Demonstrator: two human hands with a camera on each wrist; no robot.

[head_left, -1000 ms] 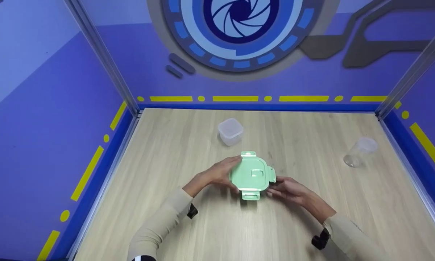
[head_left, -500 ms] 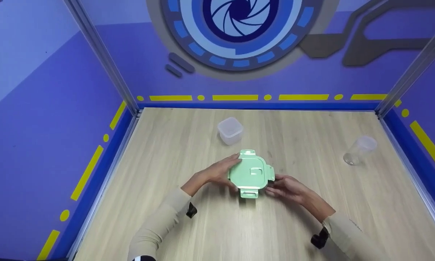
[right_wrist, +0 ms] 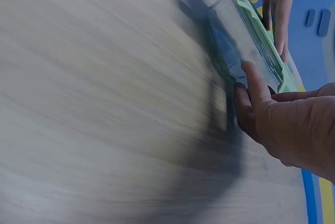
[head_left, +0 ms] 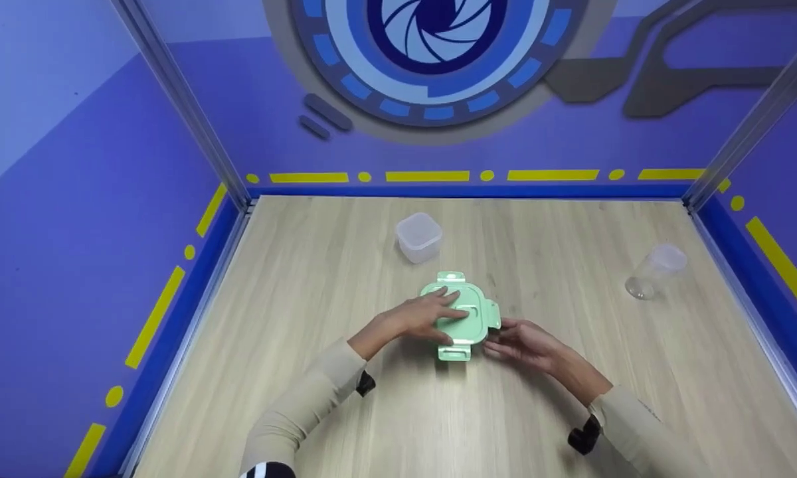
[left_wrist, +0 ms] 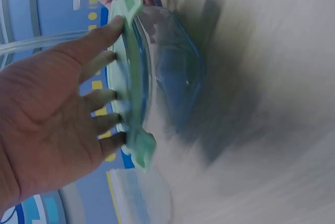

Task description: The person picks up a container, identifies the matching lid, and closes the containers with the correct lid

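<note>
A square clear food container (left_wrist: pixel 178 72) with a light green lid (head_left: pixel 461 325) is in front of me, its side flaps sticking outward. My left hand (head_left: pixel 425 315) lies across the top of the lid with fingers spread; in the left wrist view its fingertips touch the lid. My right hand (head_left: pixel 528 345) holds the container at its right side; the right wrist view has the thumb and fingers of that hand (right_wrist: pixel 288 119) against the clear wall. Part of the lid's left side is hidden under the left hand.
A small frosted square tub (head_left: pixel 419 238) stands behind the container on the wooden table (head_left: pixel 319 265). Toward the right edge is a clear cylindrical jar (head_left: pixel 656 271) with a whitish top. Blue panel walls (head_left: pixel 438 153) enclose the back and sides.
My left hand has shifted from gripping the container's left edge to lying over the lid with spread fingers. The right hand keeps its hold, and the container has barely moved.
</note>
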